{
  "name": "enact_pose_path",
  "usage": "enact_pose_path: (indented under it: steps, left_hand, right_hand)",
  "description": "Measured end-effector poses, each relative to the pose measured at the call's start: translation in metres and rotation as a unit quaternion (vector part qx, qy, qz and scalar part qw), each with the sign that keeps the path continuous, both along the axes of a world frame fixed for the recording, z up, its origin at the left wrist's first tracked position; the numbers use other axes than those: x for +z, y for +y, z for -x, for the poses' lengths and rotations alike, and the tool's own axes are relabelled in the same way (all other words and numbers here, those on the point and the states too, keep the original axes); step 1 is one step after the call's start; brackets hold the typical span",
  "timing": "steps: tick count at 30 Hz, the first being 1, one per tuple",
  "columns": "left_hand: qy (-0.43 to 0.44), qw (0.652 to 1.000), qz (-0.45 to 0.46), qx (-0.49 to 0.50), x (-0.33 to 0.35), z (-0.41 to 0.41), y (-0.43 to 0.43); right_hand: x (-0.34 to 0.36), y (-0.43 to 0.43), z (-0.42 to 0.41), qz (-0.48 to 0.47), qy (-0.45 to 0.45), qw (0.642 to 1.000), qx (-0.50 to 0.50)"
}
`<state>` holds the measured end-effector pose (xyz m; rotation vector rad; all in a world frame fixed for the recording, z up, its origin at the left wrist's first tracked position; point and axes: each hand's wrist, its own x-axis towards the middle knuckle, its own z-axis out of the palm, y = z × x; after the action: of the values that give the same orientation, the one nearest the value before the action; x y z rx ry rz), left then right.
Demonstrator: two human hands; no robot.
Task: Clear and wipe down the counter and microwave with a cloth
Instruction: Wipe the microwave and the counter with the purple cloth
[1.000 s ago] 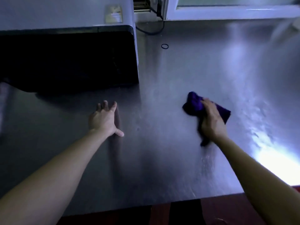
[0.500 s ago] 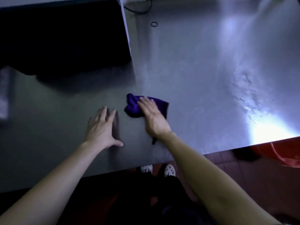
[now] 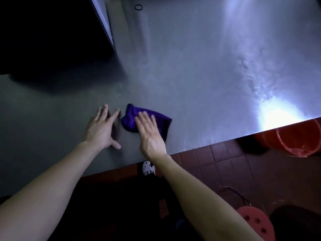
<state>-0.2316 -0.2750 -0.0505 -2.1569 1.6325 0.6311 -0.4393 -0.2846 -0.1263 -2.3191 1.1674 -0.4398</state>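
1. Right hand: fingers straight and close together, palm down, pressing flat on the purple cloth. No finger is curled round the fabric.
2. Left hand: fingers spread wide, thumb out to the side, palm resting flat on the counter. It holds nothing.
3. Cloth position: bunched on the counter near the front edge, under the right hand's fingers, with its left end just beside the left index fingertip.
4. Change over the last second: the cloth was well to the right of the left hand. Half a second ago it had been swept leftward until it lay close to that hand, and it now sits about there.
5. The left hand has kept its braced place on the counter throughout.
6. Microwave: a dark mass at upper left, resting on the counter behind the left hand. Its top face and sticker, visible a second ago, are now out of frame.
7. A small black ring lies on the counter at the far edge, right of the microwave.
8. The view has tilted downward: a red bucket, a tiled floor, a red stool and a white shoe now show below the counter edge.
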Motion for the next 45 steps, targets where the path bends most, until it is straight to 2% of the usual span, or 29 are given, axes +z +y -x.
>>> enact_pose_path:
  steps: [1, 3, 6, 9, 13, 17, 20, 24, 26, 29, 32, 35, 37, 39, 41, 43, 45]
  left_hand:
    - [0.0, 1.0, 0.0, 0.002, 0.0, 0.0, 0.001]
    - [-0.002, 1.0, 0.0, 0.0, 0.001, -0.001, 0.001]
    - [0.0, 1.0, 0.005, -0.005, 0.0, -0.001, 0.0]
    - [0.001, 1.0, 0.006, -0.007, 0.003, 0.001, -0.003]
    - [0.012, 0.999, 0.007, -0.034, 0.016, 0.0, -0.001]
    - [0.058, 0.995, 0.053, -0.058, 0.03, -0.043, 0.028]
    - [0.024, 0.997, 0.058, -0.051, 0.03, -0.103, 0.07]
    - [-0.003, 1.0, 0.022, 0.008, 0.031, -0.177, 0.115]
    - [-0.01, 1.0, 0.015, 0.008, 0.029, -0.199, 0.121]
    - [-0.019, 1.0, 0.02, -0.002, 0.017, -0.215, 0.115]
    - [-0.008, 1.0, 0.012, -0.011, 0.004, -0.22, 0.111]
    - [-0.013, 1.0, 0.012, -0.011, 0.001, -0.218, 0.112]
    - [-0.005, 1.0, 0.017, -0.006, 0.0, -0.217, 0.11]
    - [0.007, 1.0, 0.019, 0.002, -0.001, -0.217, 0.109]
    - [0.013, 1.0, 0.016, 0.007, -0.001, -0.219, 0.108]
    - [0.02, 1.0, 0.018, 0.015, -0.001, -0.22, 0.11]
    - [0.027, 0.999, 0.02, 0.023, -0.001, -0.22, 0.109]
  right_hand:
    - [-0.001, 0.001, 0.009, 0.003, -0.002, 0.999, 0.041]
    - [-0.004, -0.016, 0.048, 0.008, -0.021, 0.999, 0.032]
    - [-0.005, -0.044, 0.135, 0.025, 0.003, 0.993, -0.113]
    - [0.001, -0.061, 0.186, 0.023, 0.026, 0.969, -0.244]
    - [-0.002, -0.054, 0.17, 0.01, 0.03, 0.937, -0.347]
    - [-0.002, -0.013, 0.11, 0.027, 0.05, 0.919, -0.391]
    - [-0.001, 0.038, 0.001, 0.028, 0.063, 0.946, -0.316]
    - [0.001, 0.11, -0.156, 0.015, 0.037, 0.995, -0.095]
    - [0.004, 0.124, -0.186, 0.012, 0.028, 1.0, 0.007]
    - [0.002, 0.096, -0.161, 0.025, 0.027, 0.995, 0.089]
    - [0.002, 0.023, -0.108, 0.04, 0.038, 0.998, 0.04]
    - [0.001, -0.077, -0.062, 0.027, 0.05, 0.992, -0.111]
    - [0.002, -0.134, -0.068, 0.01, 0.062, 0.973, -0.224]
    - [0.0, -0.155, -0.115, 0.009, 0.072, 0.96, -0.272]
    - [-0.004, -0.135, -0.181, 0.037, 0.058, 0.974, -0.218]
    - [-0.006, -0.086, -0.239, 0.047, 0.008, 0.994, -0.095]
    - [0.002, -0.043, -0.268, 0.017, -0.016, 0.999, 0.047]
